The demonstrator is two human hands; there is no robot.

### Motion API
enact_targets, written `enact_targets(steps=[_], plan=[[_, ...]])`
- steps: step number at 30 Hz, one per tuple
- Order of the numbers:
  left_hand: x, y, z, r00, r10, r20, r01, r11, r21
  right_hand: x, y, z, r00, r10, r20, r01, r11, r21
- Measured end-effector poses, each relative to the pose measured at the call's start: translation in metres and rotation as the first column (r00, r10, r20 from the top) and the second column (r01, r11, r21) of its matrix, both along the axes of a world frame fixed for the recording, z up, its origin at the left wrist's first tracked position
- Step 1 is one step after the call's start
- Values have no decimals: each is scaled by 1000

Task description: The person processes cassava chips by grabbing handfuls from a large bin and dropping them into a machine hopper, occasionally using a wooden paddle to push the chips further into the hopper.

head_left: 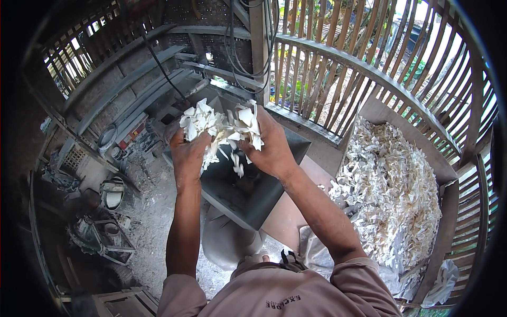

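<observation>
Both my hands are raised over a dark metal hopper (232, 198) with sloping sides. My left hand (187, 153) is closed round a clump of thin, off-white curled flakes (200, 122). A second clump of the same flakes (246, 124) sits in my right hand (269, 145), its fingers curled in from the right. The two clumps nearly meet in the middle. A few loose flakes (237, 165) hang or drop below them, above the hopper's dark inside. What the flakes are made of I cannot tell.
At the right, a large heap of similar flakes (393, 195) lies in a wooden-sided bin (451, 211) beside a slatted fence (369, 63). Buckets (112, 195) and a metal frame (119, 243) stand on the dusty floor at the left. Black cables (232, 47) hang at the back.
</observation>
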State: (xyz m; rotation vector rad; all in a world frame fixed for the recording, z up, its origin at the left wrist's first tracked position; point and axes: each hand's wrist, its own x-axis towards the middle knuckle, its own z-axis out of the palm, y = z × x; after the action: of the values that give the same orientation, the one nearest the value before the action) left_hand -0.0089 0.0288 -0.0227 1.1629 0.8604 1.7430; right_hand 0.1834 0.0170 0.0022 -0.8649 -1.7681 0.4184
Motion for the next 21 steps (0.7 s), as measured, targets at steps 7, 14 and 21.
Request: enact_targets(steps=[7, 14, 21], plan=[[1, -3, 4, 1000, 1, -4, -1, 1000, -24, -5, -6, 1, 999, -40, 9, 40, 996, -73], [1, -7, 9, 1000, -18, -13, 18, 999, -38, -5, -4, -2, 999, -39, 21, 39, 999, -16], [-1, -4, 4, 999, 5, -37, -6, 1000, -27, -6, -9, 2, 995, -67, 69, 75, 991, -115]])
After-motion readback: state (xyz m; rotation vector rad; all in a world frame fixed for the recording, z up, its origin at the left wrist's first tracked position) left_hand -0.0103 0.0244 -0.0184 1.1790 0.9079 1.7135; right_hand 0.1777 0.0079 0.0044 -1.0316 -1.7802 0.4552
